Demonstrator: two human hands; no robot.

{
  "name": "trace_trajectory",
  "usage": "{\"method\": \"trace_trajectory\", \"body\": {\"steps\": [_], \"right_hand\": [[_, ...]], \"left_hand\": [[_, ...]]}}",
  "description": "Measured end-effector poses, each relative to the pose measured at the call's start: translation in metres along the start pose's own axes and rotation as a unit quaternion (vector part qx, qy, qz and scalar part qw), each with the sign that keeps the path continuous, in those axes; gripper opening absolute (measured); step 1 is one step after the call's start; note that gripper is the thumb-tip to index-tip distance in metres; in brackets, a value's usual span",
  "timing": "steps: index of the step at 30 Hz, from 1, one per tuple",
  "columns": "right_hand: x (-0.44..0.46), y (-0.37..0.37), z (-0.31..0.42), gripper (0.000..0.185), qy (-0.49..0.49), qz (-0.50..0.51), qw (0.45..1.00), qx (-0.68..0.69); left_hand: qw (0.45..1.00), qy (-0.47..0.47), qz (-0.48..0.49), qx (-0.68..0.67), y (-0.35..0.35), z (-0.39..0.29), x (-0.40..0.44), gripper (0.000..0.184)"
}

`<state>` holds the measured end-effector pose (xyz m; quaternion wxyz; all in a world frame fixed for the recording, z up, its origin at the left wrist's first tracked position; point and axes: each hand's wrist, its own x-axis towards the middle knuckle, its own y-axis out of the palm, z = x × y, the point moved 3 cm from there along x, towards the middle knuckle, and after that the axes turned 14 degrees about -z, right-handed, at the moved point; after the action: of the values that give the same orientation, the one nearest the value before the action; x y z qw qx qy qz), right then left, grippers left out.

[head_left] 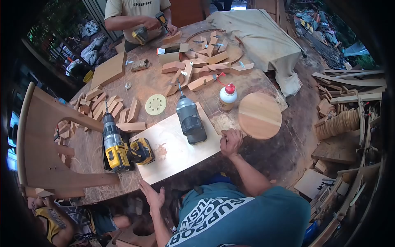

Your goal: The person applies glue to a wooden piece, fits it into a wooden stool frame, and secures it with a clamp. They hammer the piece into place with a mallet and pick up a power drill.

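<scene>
You are holding your left hand [153,196] open, fingers spread, at the near-left corner of the pale board [168,142]; contact with the board cannot be confirmed. You are curling the fingers of your right hand [231,143] inward at the board's right side; whether they are gripping anything cannot be determined. The board is lying flat on the worktable [288,136], at its near edge, between your hands. A grey-and-black power tool [191,123] is resting on the board, its bit pointing away from you. A yellow-and-black drill [117,153] is resting at the board's left edge. A round wooden disc [260,116] and a red-capped bottle [228,99] are sitting beyond your right hand. Across the table, a co-worker [135,10] is holding another drill [141,35].
</scene>
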<state>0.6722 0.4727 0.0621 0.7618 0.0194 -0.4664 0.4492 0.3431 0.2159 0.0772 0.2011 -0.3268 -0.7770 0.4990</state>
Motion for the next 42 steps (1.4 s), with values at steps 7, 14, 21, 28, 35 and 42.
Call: {"method": "trace_trajectory", "body": {"steps": [7, 14, 21, 28, 35, 42], "right_hand": [[0.0, 0.0, 0.0, 0.022, -0.004, 0.011, 1.0, -0.009], [-0.002, 0.002, -0.002, 0.019, -0.011, 0.009, 1.0, -0.011], [-0.004, 0.004, -0.004, 0.018, -0.005, 0.012, 1.0, -0.008], [0.001, 0.002, 0.0, 0.018, -0.018, 0.019, 0.999, -0.021], [0.001, 0.002, -0.001, 0.018, -0.02, 0.015, 0.999, -0.02], [0.003, 0.001, 0.0, 0.02, -0.016, 0.01, 1.0, -0.008]], "left_hand": [[1.0, 0.012, -0.005, 0.002, 0.005, 0.005, 0.0, 0.105], [1.0, -0.01, 0.005, 0.004, -0.001, -0.003, 0.0, 0.104], [0.999, -0.031, 0.013, -0.006, -0.004, -0.004, -0.002, 0.104], [1.0, -0.023, 0.014, -0.008, -0.001, -0.004, 0.002, 0.104], [1.0, -0.001, 0.013, -0.01, -0.001, -0.001, 0.001, 0.106], [1.0, -0.007, 0.016, -0.006, 0.0, -0.001, 0.001, 0.105]]}}
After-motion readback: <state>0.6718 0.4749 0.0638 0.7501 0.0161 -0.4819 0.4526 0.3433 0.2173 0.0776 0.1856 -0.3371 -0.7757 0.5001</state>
